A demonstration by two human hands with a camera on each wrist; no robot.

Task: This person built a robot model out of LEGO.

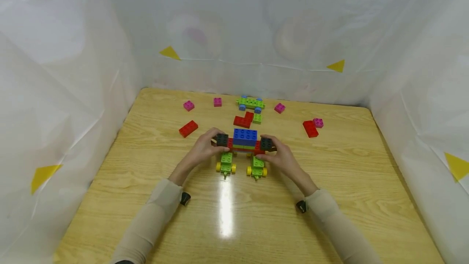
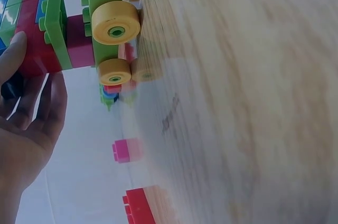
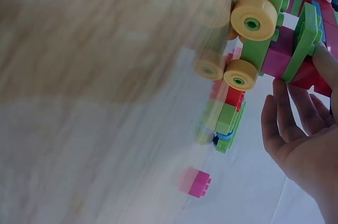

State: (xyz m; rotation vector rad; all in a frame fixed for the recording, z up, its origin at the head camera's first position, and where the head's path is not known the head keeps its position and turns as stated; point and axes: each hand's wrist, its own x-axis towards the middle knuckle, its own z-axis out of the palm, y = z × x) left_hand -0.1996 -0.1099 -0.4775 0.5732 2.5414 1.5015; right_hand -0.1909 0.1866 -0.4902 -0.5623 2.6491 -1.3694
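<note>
A toy-brick structure spans two green wheeled bases with yellow wheels, the left base (image 1: 226,164) and the right base (image 1: 258,167). On its top sits a blue brick (image 1: 245,135), with green and red bricks below and a black brick at each end. My left hand (image 1: 204,148) grips the left end by the black brick (image 1: 222,139), its thumb toward the front. At the other end my right hand (image 1: 283,158) holds on near the right black brick (image 1: 266,143). In the right wrist view, a magenta brick (image 3: 277,52) sits between base and upper bricks.
Behind the structure are joined red bricks (image 1: 243,122), a light green brick (image 1: 257,118) and a green wheeled base with blue wheels (image 1: 250,103). Red bricks lie left (image 1: 188,128) and right (image 1: 310,128), with several magenta bricks farther back. White sheeting (image 1: 256,31) surrounds the wooden table (image 1: 146,133).
</note>
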